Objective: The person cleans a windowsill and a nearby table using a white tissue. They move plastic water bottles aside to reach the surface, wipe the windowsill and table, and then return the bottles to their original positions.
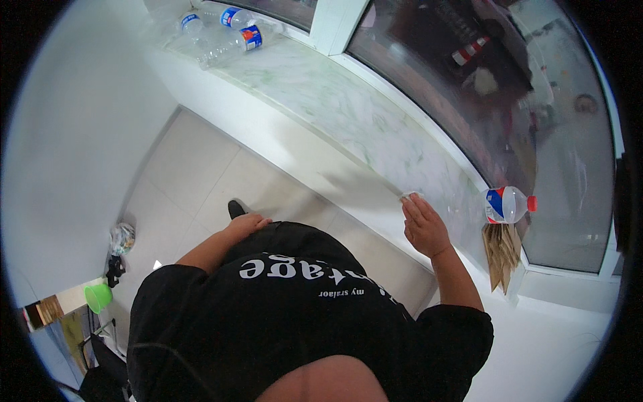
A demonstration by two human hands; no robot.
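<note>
My right hand (421, 225) is at the front edge of a marbled windowsill (346, 113), fingers stretched out together. Under its fingertips is a small white wipe, perhaps tissue or cloth (413, 195), pressed against that edge and mostly covered. My left hand (247, 225) rests against my dark clothing at the waist. Its palm is hidden, and nothing can be seen in it.
Several clear plastic bottles (221, 53) lie or stand at the sill's far left end. A red-capped bottle (512, 205) and folded brown cardboard (501, 256) occupy the right end, beside the window glass (427, 65). A filled plastic bag (122, 238) and green bin (98, 298) are at left.
</note>
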